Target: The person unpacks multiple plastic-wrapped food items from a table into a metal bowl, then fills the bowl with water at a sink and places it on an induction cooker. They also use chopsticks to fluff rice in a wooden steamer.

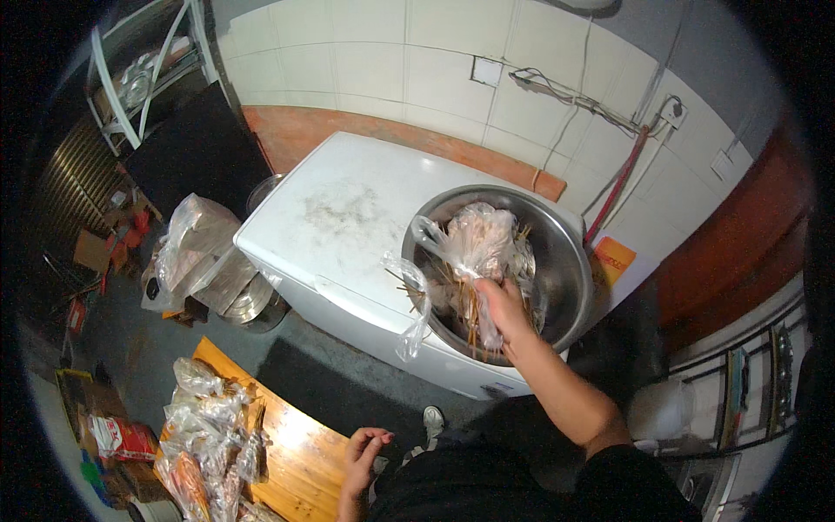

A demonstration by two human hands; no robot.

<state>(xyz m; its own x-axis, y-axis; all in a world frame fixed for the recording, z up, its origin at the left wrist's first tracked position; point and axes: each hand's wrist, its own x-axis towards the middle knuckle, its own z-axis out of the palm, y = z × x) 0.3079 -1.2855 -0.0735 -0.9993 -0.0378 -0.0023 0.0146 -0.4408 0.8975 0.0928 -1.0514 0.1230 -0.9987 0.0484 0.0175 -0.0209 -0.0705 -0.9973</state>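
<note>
With my right hand (503, 307) I grip the gathered neck of a clear plastic bag of skewered food (483, 238), its wooden sticks pointing down towards me. This bag is over a large stainless steel basin (574, 274), where more bagged skewers lie partly hidden beneath it. The basin stands on the right end of a white chest freezer's lid (313, 202). Stick ends and loose plastic hang over the basin's left rim. My left hand (366, 453) is low in the view, fingers curled, beside a wooden table (293, 450); I see nothing held in it.
Several plastic bags of skewers (215, 430) lie heaped on the table at lower left. A plastic-covered stack (209, 254) and a metal pot (248, 303) stand left of the freezer. Cables (574, 98) and a red hose (620, 183) run along the tiled wall.
</note>
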